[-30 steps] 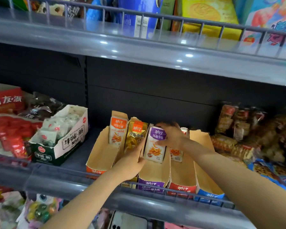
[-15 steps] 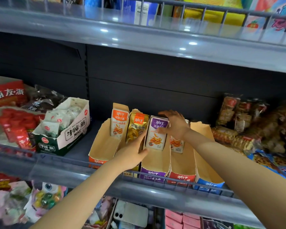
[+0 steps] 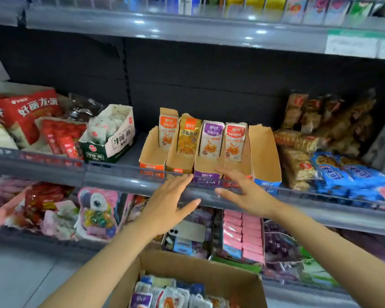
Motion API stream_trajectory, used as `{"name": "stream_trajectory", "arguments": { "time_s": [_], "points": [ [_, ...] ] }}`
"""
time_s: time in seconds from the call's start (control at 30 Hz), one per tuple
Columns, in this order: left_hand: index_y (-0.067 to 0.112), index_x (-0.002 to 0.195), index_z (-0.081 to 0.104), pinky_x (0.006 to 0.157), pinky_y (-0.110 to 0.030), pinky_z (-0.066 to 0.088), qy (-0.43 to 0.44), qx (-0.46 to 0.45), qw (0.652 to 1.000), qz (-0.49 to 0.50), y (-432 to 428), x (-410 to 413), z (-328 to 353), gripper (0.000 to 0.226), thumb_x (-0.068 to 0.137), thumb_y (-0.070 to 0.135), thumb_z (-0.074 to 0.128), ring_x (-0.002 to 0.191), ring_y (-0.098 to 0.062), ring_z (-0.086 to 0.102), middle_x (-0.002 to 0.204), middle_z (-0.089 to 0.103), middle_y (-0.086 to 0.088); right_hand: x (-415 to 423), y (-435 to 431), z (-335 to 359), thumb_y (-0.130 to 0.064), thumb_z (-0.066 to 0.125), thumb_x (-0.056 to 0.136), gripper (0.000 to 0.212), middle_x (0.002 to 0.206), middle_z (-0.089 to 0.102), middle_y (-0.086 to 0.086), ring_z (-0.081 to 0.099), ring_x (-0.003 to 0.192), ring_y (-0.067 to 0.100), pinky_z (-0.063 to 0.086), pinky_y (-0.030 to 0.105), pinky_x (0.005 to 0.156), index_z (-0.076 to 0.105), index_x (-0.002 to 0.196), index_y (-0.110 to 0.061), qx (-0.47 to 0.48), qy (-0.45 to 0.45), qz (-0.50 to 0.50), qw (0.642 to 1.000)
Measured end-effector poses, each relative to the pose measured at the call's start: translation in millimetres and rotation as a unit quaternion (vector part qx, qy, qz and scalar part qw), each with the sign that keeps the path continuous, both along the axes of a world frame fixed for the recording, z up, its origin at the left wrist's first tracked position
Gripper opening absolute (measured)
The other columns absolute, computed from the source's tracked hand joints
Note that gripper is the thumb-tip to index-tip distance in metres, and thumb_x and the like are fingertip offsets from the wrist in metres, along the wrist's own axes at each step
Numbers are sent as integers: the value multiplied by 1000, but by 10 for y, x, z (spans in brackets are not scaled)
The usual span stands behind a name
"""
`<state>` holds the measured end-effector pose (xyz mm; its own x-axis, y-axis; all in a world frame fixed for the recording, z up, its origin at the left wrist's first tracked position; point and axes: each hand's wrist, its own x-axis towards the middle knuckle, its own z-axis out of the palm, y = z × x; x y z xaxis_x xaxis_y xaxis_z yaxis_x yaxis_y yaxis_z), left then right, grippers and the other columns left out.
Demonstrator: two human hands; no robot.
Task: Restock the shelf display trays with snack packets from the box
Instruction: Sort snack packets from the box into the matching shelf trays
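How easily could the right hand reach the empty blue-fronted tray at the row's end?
Probably yes, easily: the right hand is open and empty, hovering in front of the blue-fronted tray. The tray is open-topped; only the low shelf rail stands between them.

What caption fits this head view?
Open left hand and right hand hover before the display trays, blue tray showing no packet; box of snack packets below.

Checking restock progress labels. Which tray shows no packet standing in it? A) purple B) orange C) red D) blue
D: the blue tray at the right end of the row shows only bare cardboard, with no packet in view.
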<state>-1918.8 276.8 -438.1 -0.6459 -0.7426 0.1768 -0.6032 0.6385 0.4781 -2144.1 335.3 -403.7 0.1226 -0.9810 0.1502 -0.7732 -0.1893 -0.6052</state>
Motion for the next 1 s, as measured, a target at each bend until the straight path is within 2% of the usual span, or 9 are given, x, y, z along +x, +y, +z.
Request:
{"name": "stream_trajectory", "arguments": {
  "time_s": [0.17, 0.27, 0.33, 0.43, 0.63, 0.73, 0.8, 0.87, 1.0],
  "points": [
    [36, 149, 15, 117, -35, 18, -78, 64, 995, 10, 468, 335, -701, 76, 83, 72, 23, 144, -8, 13, 156, 15, 15, 177, 629, -837, -36, 53, 93, 56, 150, 32, -7, 29, 137, 5, 17, 12, 109, 34, 144, -23, 109, 10, 9, 994],
    [38, 147, 18, 114, -44, 25, -162, 56, 985, 28, 648, 483, -1145, 82, 78, 82, 9, 141, -10, 24, 154, 21, 15, 267, 886, -1353, -42, 51, 93, 56, 149, 35, -6, 33, 135, 7, 23, 18, 112, 35, 143, -24, 189, -5, 9, 982],
    [31, 149, 20, 115, -38, 22, -177, 129, 975, 31, 753, 516, -1360, 72, 89, 71, 24, 141, -13, 25, 154, 24, 11, 311, 993, -1694, -48, 51, 90, 61, 148, 36, -5, 33, 136, 10, 24, 25, 115, 35, 143, -23, 236, -7, 3, 972],
    [25, 149, 23, 113, -31, 26, -171, 234, 956, 40, 844, 548, -1731, 64, 94, 56, 37, 140, -15, 29, 155, 26, 3, 419, 1100, -2129, -42, 53, 90, 62, 146, 37, 0, 38, 134, 16, 30, 19, 107, 35, 142, -15, 318, -73, -33, 945],
    [21, 148, 24, 108, -31, 32, -185, 355, 914, 67, 912, 560, -2237, 73, 90, 62, 41, 136, -21, 36, 153, 30, -3, 570, 1174, -2783, -36, 59, 91, 54, 134, 47, 3, 53, 118, 22, 45, 31, 96, 42, 135, -12, 412, -183, -128, 883],
    [28, 143, 34, 106, -34, 37, -210, 366, 906, 44, 963, 575, -2442, 75, 82, 71, 42, 131, -21, 43, 147, 40, -2, 660, 1279, -3082, -39, 67, 84, 43, 112, 59, 3, 54, 99, 13, 44, 28, 91, 56, 116, -13, 460, -167, -108, 866],
    [27, 140, 40, 107, -34, 36, -234, 359, 903, 24, 989, 575, -2531, 63, 86, 57, 54, 130, -21, 42, 145, 40, -4, 741, 1358, -3195, -43, 73, 78, 27, 89, 58, -5, 54, 86, 12, 44, 24, 74, 60, 89, -22, 482, -124, -70, 865],
    [23, 132, 49, 104, -30, 37, -239, 328, 914, 18, 979, 574, -2579, 54, 85, 41, 66, 126, -20, 45, 138, 43, -4, 792, 1395, -3236, -35, 76, 76, 27, 72, 51, -10, 50, 72, 7, 38, 20, 60, 52, 68, -27, 480, -100, -62, 869],
    [19, 101, 60, 85, -23, 39, -251, 287, 924, 13, 942, 590, -2636, 29, 80, 34, 73, 109, -18, 54, 119, 54, 0, 769, 1419, -3284, -22, 76, 79, 30, 64, 51, -1, 49, 61, 9, 41, 21, 59, 51, 62, -19, 439, -148, -88, 882]
  ]
}}
